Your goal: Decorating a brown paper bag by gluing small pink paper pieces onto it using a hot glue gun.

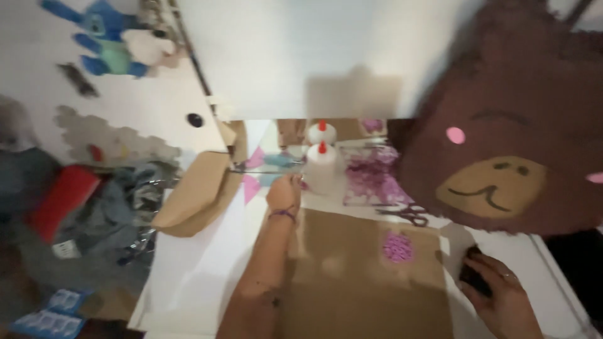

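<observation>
I take the white glue bottle point(321, 167) with its red tip as my landmark; it stands upright at the far end of the white table point(188, 263), with its mirror image just behind it. My left hand point(284, 193) is stretched out and sits just left of the bottle's base, fingers curled toward it. The frame is blurred, so I cannot tell whether they touch the bottle or close on anything. My right hand point(496, 295) lies well to the right and nearer me than the bottle, fingers bent over a small dark object point(472, 276), gripping it as far as I can judge.

Just nearer than the bottle lies a brown cardboard sheet point(364, 276) with a patch of purple paper bits point(398, 246) on it. Right of the bottle is a heap of purple shredded paper point(370, 176), then scissors point(408, 215), then the big brown bear-face piñata point(502, 125).

The risk I see: the bottle is tall and narrow, so a clumsy brush from my left fingers could tip it into the shredded paper, and glue might spill there.
</observation>
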